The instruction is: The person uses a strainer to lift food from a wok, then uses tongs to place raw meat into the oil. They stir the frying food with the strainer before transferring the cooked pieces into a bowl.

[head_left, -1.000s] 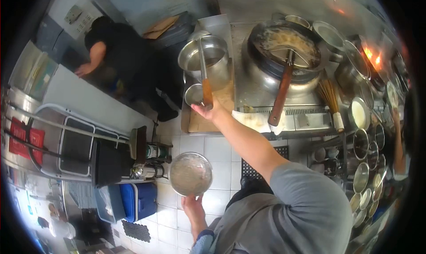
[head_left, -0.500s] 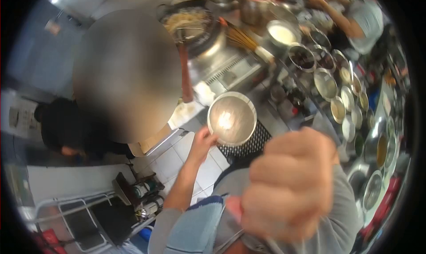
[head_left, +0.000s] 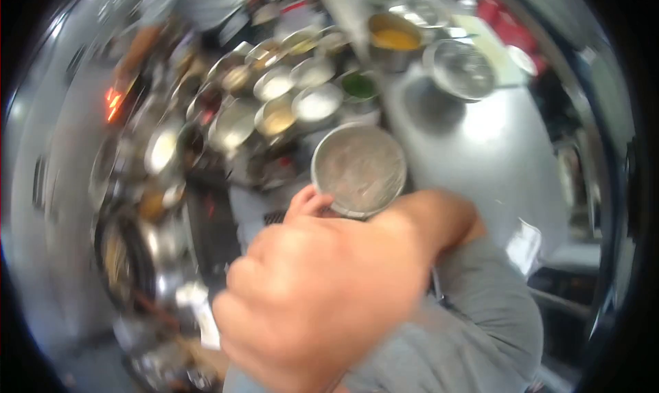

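My left hand (head_left: 310, 202) grips the near-left rim of a round metal bowl (head_left: 360, 170), its fingers partly hidden. The bowl holds something greyish and wet-looking, with blurred detail. Close to the camera is my right hand (head_left: 302, 297), curled into a fist. Whatever the fist holds, if anything, is hidden by its back. It covers part of my left hand and the area below the bowl.
A steel counter (head_left: 501, 153) spreads to the right, bearing an empty-looking steel bowl (head_left: 461, 69) and a pot of orange contents (head_left: 395, 39). Several ingredient bowls crowd the upper left. A wok (head_left: 122, 259) sits at left. Another person (head_left: 195, 8) stands beyond, near a flame (head_left: 113, 103).
The view has swung right, from the stove toward the steel counter. The bowl came along in my left hand. My right fist has moved left, across in front of me.
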Motion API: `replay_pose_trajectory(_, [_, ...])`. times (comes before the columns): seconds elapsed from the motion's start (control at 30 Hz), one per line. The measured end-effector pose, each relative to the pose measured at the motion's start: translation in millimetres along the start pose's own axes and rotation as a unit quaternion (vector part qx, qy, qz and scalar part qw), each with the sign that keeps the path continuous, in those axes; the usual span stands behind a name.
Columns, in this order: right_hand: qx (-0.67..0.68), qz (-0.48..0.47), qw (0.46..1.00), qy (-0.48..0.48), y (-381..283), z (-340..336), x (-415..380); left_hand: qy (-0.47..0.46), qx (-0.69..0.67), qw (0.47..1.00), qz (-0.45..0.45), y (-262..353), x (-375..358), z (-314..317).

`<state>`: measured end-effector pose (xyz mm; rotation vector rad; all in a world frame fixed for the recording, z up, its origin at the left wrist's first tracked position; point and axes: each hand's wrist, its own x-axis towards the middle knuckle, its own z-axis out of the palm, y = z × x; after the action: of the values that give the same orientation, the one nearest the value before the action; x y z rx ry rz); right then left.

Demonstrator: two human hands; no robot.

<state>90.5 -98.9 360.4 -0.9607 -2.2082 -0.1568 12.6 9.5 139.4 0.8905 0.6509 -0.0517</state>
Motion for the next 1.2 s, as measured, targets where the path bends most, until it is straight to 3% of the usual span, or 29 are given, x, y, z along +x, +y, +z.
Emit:
replay_pose_trajectory(0.03, [0.061,0.081,0.978,-0.181,5.0,-9.1,-8.7,0.13,0.094,0.985,0.064,-19.4,8.9,22.9])
replay_pose_trajectory(0.07, [0.085,0.168,0.918,-0.349,10.0,-18.4,-17.7,0.06,0.088,0.993,0.051,-24.7,13.9,31.1])
replay_pose_trajectory(0.1, [0.065,0.236,0.917,-0.316,5.9,-11.7,-41.7,-0.015,0.082,0.996,0.035,-27.4,21.3,28.9])
replay_pose_trajectory(0.17, [-0.014,0.31,0.947,-0.088,-2.2,21.1,-104.4,-0.091,0.155,0.982,0.05,-56.9,71.2,16.7])
replay_pose_trajectory(0.23, [-0.061,0.394,0.916,0.037,-7.7,45.8,-153.7,-0.147,0.223,0.958,0.103,-101.3,134.5,16.8])
replay_pose_trajectory(0.27, [-0.067,0.436,0.893,0.092,-10.4,51.8,-174.4,-0.188,0.071,0.977,-0.065,-85.1,132.6,46.2])
replay_pose_trajectory(0.37, [-0.014,0.503,0.828,0.248,-24.8,58.1,-216.2,-0.206,0.008,0.978,-0.044,-120.5,154.5,90.5])
replay_pose_trajectory(0.47, [0.058,0.634,0.749,0.185,-36.0,57.3,-238.0,-0.21,-0.003,0.978,0.002,-144.0,149.8,115.0])
replay_pose_trajectory(0.5, [0.09,0.648,0.731,0.195,-38.9,58.5,-242.3,-0.199,0.023,0.979,-0.021,-138.4,140.2,124.8])
replay_pose_trajectory(0.53, [0.122,0.657,0.715,0.206,-40.6,60.6,-244.9,-0.187,0.051,0.98,-0.042,-131.4,132.2,127.3])
replay_pose_trajectory(0.57, [0.154,0.663,0.7,0.215,-40.2,62.1,-247.7,-0.239,0.054,0.969,-0.044,-124.4,129.1,119.9])
replay_pose_trajectory(0.63, [0.123,0.627,0.732,0.238,-25.9,71.7,-250.7,-0.334,0.065,0.94,-0.038,-109.9,127.4,87.4])
replay_pose_trajectory(0.73, [0.132,0.592,0.771,0.195,6.6,88.5,-231.1,-0.225,-0.015,0.974,-0.03,-109.9,130.4,16.2])
replay_pose_trajectory(0.77, [0.149,0.574,0.789,0.163,19.7,97.1,-217.7,-0.192,-0.015,0.981,0.028,-108.2,127.6,-5.5])
replay_pose_trajectory(0.83, [0.059,0.437,0.888,0.133,49.1,128.5,-195.4,-0.081,0.049,0.993,0.063,-49.5,82.6,15.0])
replay_pose_trajectory(0.87, [0.024,0.352,0.927,0.124,60.1,151.7,-182.7,-0.083,-0.021,0.994,0.073,-37.2,66.3,19.0])
replay_pose_trajectory(0.93, [0.055,0.274,0.957,0.082,86.6,182.5,-154.8,-0.081,-0.166,0.975,0.121,-16.2,42.4,13.9])
replay_pose_trajectory(1.0, [0.066,0.217,0.964,0.135,107.2,213.9,-128.4,-0.086,-0.301,0.927,0.206,-3.0,12.9,-21.7])
replay_pose_trajectory(1.03, [0.025,0.214,0.967,0.134,112.3,216.3,-105.9,-0.076,-0.249,0.935,0.24,-5.1,-6.5,-51.1])
replay_pose_trajectory(1.07, [0.022,0.238,0.962,0.132,118.1,225.0,-85.9,0.013,-0.322,0.93,0.176,-14.7,-30.5,-76.1])
replay_pose_trajectory(1.1, [0.038,0.237,0.959,0.149,132.0,245.7,-76.4,-0.017,-0.305,0.928,0.214,-7.9,-60.5,-89.6])
replay_pose_trajectory(1.13, [0.141,0.252,0.948,0.135,144.5,268.2,-76.9,-0.049,-0.28,0.927,0.245,-3.6,-92.3,-103.8])
replay_pose_trajectory(1.17, [0.334,0.436,0.832,0.076,139.9,277.0,-64.0,-0.051,-0.265,0.921,0.28,-10.8,-122.8,-123.9])
replay_pose_trajectory(1.2, [0.207,0.406,0.89,-0.003,148.8,299.4,-66.2,-0.059,-0.244,0.917,0.309,-17.8,-152.0,-147.2])
